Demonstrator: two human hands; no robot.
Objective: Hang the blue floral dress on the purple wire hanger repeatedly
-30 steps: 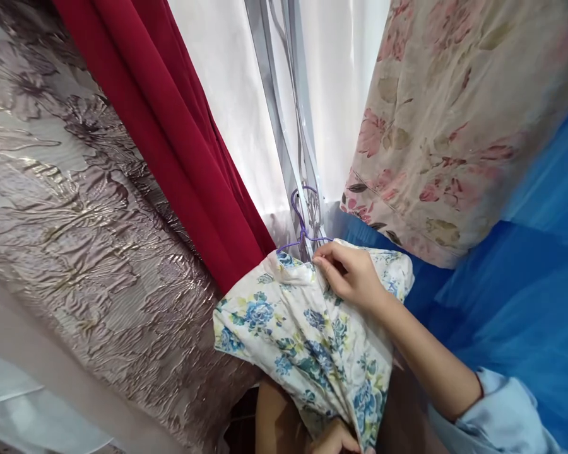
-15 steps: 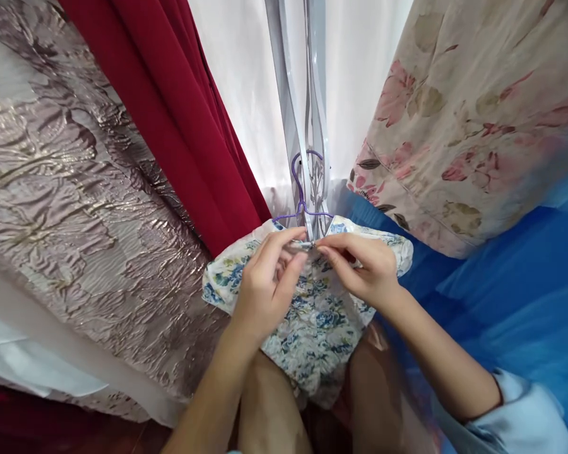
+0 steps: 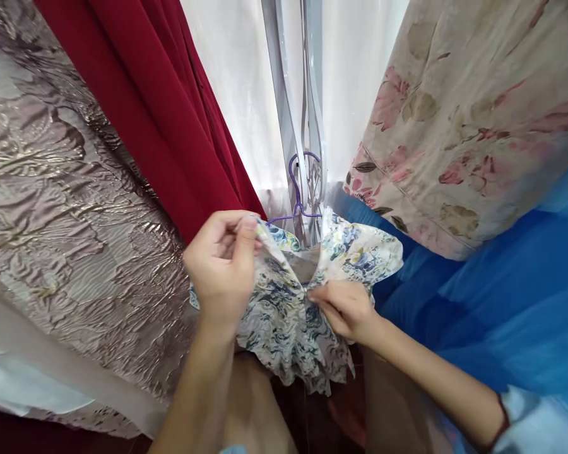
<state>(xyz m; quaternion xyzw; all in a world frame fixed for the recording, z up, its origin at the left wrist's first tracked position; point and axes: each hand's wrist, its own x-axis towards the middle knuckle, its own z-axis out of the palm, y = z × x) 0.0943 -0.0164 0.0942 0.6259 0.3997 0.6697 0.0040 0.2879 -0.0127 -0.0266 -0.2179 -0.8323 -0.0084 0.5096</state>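
A white blouse point(image 3: 284, 328) with a blue, green and yellow floral print hangs on a purple hanger point(image 3: 299, 189). Its neckline gapes in a V down the middle. My left hand point(image 3: 222, 265) is closed on the upper left edge of this opening, pinching the fabric between thumb and fingers and lifting it outward. At the bottom point of the V, my right hand point(image 3: 345, 309) pinches the blouse where the two edges meet. A small light fastening, possibly a zipper pull, shows at those fingertips, partly hidden by them.
Glossy grey-white straps or bars point(image 3: 307, 94) stand behind the hanger, before a white curtain point(image 3: 231, 69). Red cloth point(image 3: 137, 94) and embossed pinkish fabric point(image 3: 52, 252) hang on the left. A beige floral cloth point(image 3: 454, 126) and blue fabric point(image 3: 473, 302) are on the right.
Both hands were together at the top of the neckline. My left hand has moved left with one edge, my right hand has gone down, and the neckline has opened into a V.
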